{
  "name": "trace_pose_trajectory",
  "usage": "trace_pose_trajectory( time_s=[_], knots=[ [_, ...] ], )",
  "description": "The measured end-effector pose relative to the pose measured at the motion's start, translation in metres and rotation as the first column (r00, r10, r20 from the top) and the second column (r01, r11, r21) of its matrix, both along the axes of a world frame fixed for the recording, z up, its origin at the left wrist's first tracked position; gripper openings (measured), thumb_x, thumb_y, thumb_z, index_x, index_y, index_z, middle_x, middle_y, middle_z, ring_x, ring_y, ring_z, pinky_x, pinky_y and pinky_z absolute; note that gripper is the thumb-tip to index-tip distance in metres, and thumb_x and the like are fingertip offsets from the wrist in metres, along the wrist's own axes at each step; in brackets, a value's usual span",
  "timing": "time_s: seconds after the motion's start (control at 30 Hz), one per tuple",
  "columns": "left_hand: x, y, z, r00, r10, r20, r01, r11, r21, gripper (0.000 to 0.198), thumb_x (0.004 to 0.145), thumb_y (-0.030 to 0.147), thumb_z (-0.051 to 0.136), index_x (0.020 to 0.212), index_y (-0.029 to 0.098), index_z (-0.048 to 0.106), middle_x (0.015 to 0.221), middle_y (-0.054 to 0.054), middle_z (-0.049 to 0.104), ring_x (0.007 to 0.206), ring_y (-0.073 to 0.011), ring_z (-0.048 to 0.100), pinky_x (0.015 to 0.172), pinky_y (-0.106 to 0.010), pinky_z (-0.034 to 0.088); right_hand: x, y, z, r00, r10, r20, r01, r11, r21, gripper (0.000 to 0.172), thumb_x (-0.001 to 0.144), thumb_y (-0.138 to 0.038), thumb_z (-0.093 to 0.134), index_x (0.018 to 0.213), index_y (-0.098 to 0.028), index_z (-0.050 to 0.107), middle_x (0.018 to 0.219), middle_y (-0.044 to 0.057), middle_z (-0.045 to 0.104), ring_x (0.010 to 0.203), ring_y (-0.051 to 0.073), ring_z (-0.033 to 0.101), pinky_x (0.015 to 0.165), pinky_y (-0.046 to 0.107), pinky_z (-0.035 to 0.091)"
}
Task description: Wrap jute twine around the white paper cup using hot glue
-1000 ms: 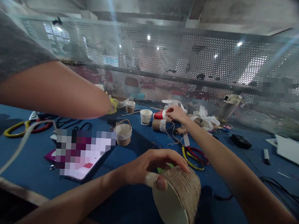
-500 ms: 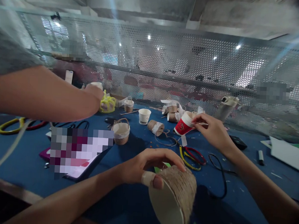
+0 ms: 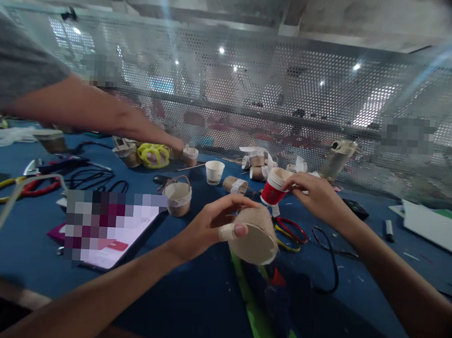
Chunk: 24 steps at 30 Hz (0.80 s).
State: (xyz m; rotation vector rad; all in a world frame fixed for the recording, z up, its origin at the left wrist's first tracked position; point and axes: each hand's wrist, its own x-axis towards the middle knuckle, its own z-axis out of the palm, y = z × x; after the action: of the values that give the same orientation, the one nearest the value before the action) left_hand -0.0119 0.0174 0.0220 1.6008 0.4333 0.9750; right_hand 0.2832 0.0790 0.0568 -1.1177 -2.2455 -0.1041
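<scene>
My left hand grips a twine-wrapped paper cup near the middle, its open mouth tilted toward me and downward. One fingertip of that hand has a bandage. Farther back on the right, my right hand pinches the rim of a red and white stack of paper cups, which stands nearly upright. Left of the stack are a wrapped cup lying on its side, a white paper cup and a small basket with a twine handle.
Red and yellow-handled scissors and a black cable lie right of centre. A phone is at left. Another person's arm reaches across the back left. A green strip lies in front; a perforated metal screen stands behind.
My left hand has raised the wrapped cup and moved it away from me, uncovering the green strip. The red cup stack is more upright. The other person's arm has stretched farther right.
</scene>
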Motion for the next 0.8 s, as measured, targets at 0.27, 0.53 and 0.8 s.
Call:
trace_pose_trajectory(
  time_s=[0.27, 0.53, 0.8],
  knots=[
    [0.002, -0.004, -0.005, 0.985, -0.161, -0.056, 0.167, 0.977, 0.130, 0.050, 0.077, 0.048, 0.082, 0.121, 0.027, 0.069, 0.133, -0.009, 0.058, 0.125, -0.0284, 0.056, 0.103, -0.038, 0.046, -0.007, 0.009, 0.004, 0.992, -0.078, -0.094, 0.091, 0.985, 0.145, 0.021, 0.087, -0.009, 0.051, 0.090, -0.021, 0.067, 0.094, 0.010, 0.072, 0.091, 0.028, 0.068, 0.081, 0.042, 0.054],
    [0.001, -0.004, -0.003, 0.971, -0.237, -0.038, 0.240, 0.957, 0.162, 0.052, 0.074, 0.043, 0.084, 0.121, 0.025, 0.070, 0.130, -0.012, 0.059, 0.120, -0.0291, 0.059, 0.100, -0.040, 0.049, -0.033, 0.054, 0.014, 0.986, -0.078, -0.148, 0.106, 0.976, 0.189, 0.015, 0.089, -0.014, 0.058, 0.097, -0.025, 0.064, 0.096, 0.007, 0.072, 0.095, 0.027, 0.067, 0.083, 0.042, 0.056],
    [-0.002, -0.005, -0.003, 0.970, -0.236, -0.062, 0.243, 0.953, 0.181, 0.052, 0.074, 0.038, 0.085, 0.122, 0.025, 0.070, 0.131, -0.012, 0.059, 0.122, -0.0298, 0.057, 0.101, -0.040, 0.047, -0.044, 0.070, -0.001, 0.983, -0.093, -0.160, 0.121, 0.977, 0.175, 0.010, 0.094, -0.023, 0.063, 0.102, -0.020, 0.066, 0.102, 0.009, 0.072, 0.099, 0.026, 0.067, 0.090, 0.044, 0.053]
  ],
)
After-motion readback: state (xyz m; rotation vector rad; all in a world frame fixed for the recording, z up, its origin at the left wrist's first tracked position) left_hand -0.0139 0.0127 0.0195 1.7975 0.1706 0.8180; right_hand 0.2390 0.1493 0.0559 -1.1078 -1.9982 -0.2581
